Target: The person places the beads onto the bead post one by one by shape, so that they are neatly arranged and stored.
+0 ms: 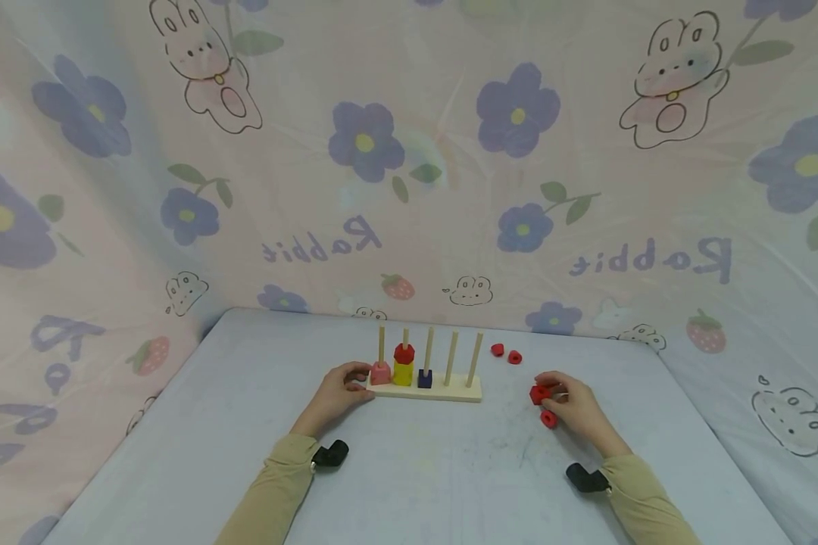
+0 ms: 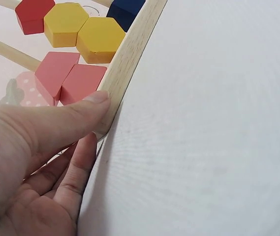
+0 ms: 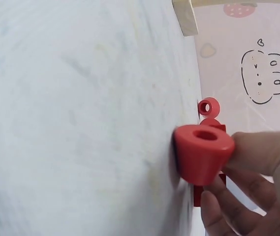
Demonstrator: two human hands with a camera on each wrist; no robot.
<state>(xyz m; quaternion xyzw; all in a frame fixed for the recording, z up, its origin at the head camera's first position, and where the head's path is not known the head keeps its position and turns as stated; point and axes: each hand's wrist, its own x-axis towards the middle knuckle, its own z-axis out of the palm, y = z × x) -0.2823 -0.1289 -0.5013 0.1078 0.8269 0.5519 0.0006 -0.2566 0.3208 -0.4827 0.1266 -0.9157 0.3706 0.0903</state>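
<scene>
A wooden peg stand (image 1: 443, 390) with several upright pegs stands towards the back of the table. My left hand (image 1: 337, 395) grips its left end, thumb on the front edge in the left wrist view. Pink blocks (image 2: 56, 73), yellow hexagonal blocks (image 2: 101, 39) topped by a red block (image 1: 404, 353), and a dark blue block (image 1: 425, 378) sit on the first three pegs. On the right, my right hand (image 1: 576, 409) pinches a red block (image 1: 538, 394). Next to it lies a red tapered bead (image 3: 202, 155) with a hole, which partly hides the held block in the right wrist view.
Two more red pieces lie behind the right hand, one at the left (image 1: 497, 350) and one at the right (image 1: 514, 357). The white table (image 1: 416, 469) meets a patterned cloth (image 1: 436, 212) at its back edge. The two rightmost pegs (image 1: 473, 359) are bare.
</scene>
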